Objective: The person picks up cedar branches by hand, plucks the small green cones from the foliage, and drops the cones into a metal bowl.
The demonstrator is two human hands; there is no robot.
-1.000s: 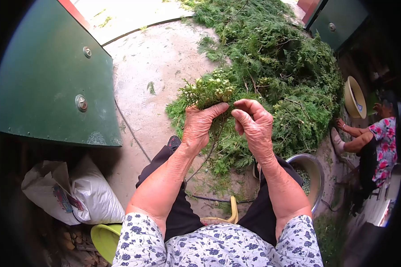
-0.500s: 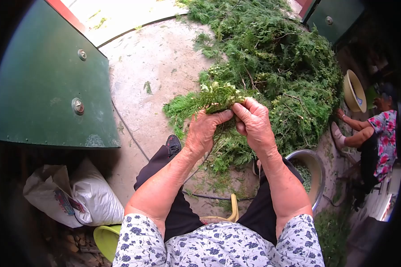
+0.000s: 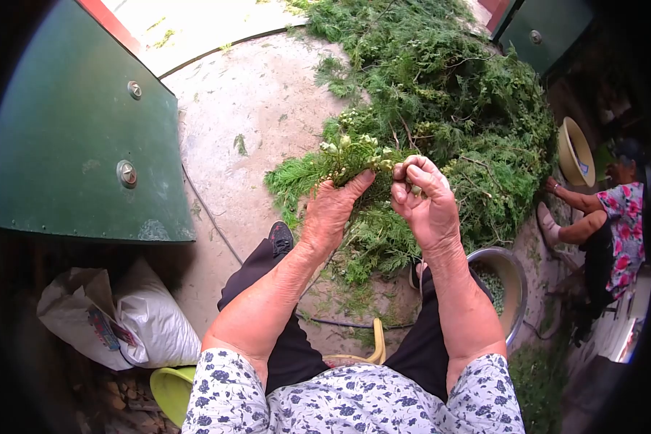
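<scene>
My left hand point(image 3: 330, 211) is closed around a leafy evergreen sprig point(image 3: 349, 159) that carries pale green cones at its top. Just to its right, my right hand point(image 3: 430, 197) is raised with thumb and fingertips pinched together; whatever lies between them is too small to make out. Beyond both hands spreads a large heap of cut evergreen branches point(image 3: 456, 94). By my right knee stands a metal basin point(image 3: 517, 293) with many small pale green pieces point(image 3: 491, 283) in it, partly hidden by my leg.
Another person point(image 3: 624, 231) sits at the right, one hand near the heap, beside a tan basin point(image 3: 566, 145). Green metal doors point(image 3: 72, 145) stand at left and upper right. White sacks point(image 3: 155, 315), a yellow-green basin point(image 3: 168, 390) and a cable point(image 3: 213, 217) lie around my seat.
My right hand has come away from the sprig, moving slightly right and turning with its fingers pinched. The left hand keeps hold of the sprig in nearly the same place.
</scene>
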